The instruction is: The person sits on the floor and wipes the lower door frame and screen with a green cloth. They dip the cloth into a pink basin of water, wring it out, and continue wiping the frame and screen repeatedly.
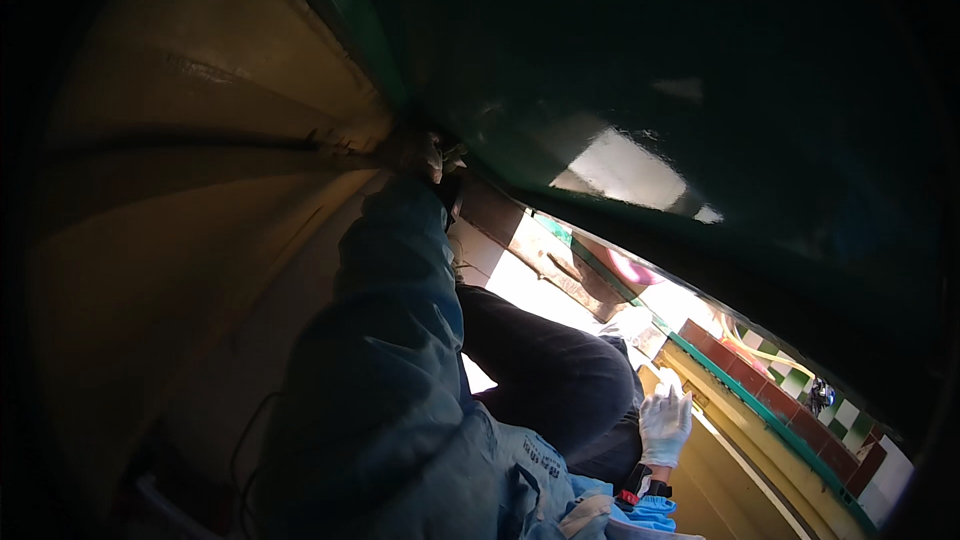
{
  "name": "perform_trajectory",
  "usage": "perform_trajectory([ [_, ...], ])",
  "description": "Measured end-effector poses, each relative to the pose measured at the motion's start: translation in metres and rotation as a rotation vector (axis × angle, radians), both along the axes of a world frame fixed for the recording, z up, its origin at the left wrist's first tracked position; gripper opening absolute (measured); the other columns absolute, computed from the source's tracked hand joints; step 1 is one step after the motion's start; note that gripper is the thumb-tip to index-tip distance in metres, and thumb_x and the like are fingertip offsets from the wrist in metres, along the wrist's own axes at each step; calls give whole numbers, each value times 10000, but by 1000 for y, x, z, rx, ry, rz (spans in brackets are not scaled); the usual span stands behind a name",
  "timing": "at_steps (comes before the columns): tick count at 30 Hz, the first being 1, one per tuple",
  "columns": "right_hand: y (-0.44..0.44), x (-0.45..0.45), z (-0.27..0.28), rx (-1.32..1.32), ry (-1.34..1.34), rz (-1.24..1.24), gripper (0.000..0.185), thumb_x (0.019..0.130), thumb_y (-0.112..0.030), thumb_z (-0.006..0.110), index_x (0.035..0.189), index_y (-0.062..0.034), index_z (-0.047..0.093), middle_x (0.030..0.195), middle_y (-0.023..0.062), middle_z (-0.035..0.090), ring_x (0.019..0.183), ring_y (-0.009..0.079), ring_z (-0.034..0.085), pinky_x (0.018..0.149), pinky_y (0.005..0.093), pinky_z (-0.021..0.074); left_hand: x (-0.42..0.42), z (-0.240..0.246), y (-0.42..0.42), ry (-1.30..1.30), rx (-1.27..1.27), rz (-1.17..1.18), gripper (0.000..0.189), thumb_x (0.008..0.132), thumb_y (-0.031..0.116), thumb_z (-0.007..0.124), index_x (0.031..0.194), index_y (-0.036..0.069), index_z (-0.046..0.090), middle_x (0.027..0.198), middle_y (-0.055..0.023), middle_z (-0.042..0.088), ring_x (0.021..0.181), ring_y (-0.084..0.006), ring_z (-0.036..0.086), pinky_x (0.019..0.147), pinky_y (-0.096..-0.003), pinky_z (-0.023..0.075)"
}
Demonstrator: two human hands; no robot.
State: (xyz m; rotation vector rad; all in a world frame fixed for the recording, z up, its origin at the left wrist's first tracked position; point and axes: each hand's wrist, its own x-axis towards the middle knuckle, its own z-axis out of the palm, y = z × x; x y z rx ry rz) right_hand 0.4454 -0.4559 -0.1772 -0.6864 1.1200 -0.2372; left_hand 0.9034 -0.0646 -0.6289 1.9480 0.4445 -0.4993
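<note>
My left arm, in a loose blue-green sleeve [390, 315], reaches up into a dark corner between a tan panel [217, 90] and a dark green glossy panel [750, 127]. Deep shadow covers most of my left hand [431, 156] at that corner, and its grip is unclear. To the right, my right hand [666, 424] wears a thin white glove, with a dark band and a red-marked piece [634, 491] at its wrist. Its extended fingers lie at the bright edge of a yellow panel [720, 465]; whether they grip that edge cannot be made out.
My bent leg in dark trousers [555, 375] lies between the arms. Past the green panel's lower edge are a pink round object [634, 268], a yellow hose [772, 355], and a reddish-brown tiled ledge [787, 397] with green trim. A thin cable [244, 442] hangs at lower left.
</note>
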Motion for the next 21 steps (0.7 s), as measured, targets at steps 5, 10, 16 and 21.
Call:
perform_trajectory([
  [5,4,7,4,31,-64,33,412,986,-414,571,1197,-64,621,1097,65,686,966,195,645,900,396,528,7,18,-8,7,-50,70,264,966,172,498,1187,78,609,1064,-34,638,913,-175,584,814,-310,445],
  [10,6,5,6,12,-69,25,441,986,-418,570,1213,-42,612,1110,79,680,971,198,640,913,393,521,-27,44,-54,37,-206,208,245,956,156,504,1161,70,607,1024,-34,633,863,-177,580,768,-314,454],
  [16,4,0,5,25,-137,5,426,981,-395,590,1213,-39,609,1129,80,672,996,205,637,932,395,508,-53,108,-104,72,-447,457,222,944,136,512,1131,62,606,976,-33,628,802,-179,576,712,-319,466],
  [21,0,-5,0,75,-249,17,376,973,-384,602,1164,-63,649,1122,66,693,1026,205,650,943,407,510,-73,199,-145,24,-637,726,203,934,120,519,1106,55,604,937,-33,624,751,-181,572,665,-323,475],
])
